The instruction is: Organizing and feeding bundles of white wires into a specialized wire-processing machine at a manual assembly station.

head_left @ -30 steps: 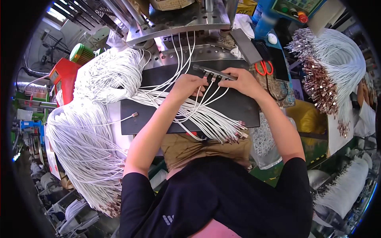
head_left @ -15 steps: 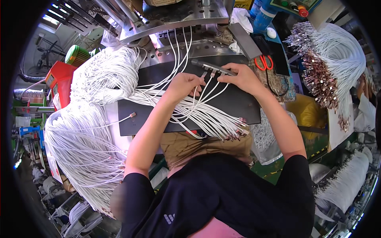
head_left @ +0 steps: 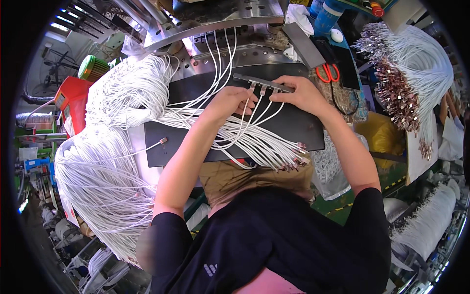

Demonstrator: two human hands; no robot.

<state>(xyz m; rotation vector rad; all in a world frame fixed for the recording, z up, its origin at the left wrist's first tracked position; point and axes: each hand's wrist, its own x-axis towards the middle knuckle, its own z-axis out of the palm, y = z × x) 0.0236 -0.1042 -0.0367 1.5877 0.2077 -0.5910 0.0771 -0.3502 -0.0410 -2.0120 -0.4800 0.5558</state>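
My right hand [head_left: 301, 94] grips the right end of a narrow dark grey bar [head_left: 257, 80] between thumb and fingers. Several white cables hang by their metal plugs [head_left: 263, 90] from the bar's near edge. Closed at the bar's left end, my left hand [head_left: 232, 102] pinches one white cable just below its plug; the fingertips are partly hidden. Beneath both hands a thick bundle of white cables [head_left: 245, 138] crosses a black board [head_left: 188, 147], its plug ends fanned out toward my lap.
Big coils of white cable [head_left: 129, 90] are heaped on the left. Ahead stands a metal machine [head_left: 220, 20], with several cables running under its plate. Red-handled scissors [head_left: 328, 73] and a grey block [head_left: 302, 46] lie to the right. Another cable bundle [head_left: 421, 63] is at far right.
The left hand has shifted slightly, its fingers now lower on the cable at the bar's left end. The bar has tilted very little, and the right hand keeps its grip.
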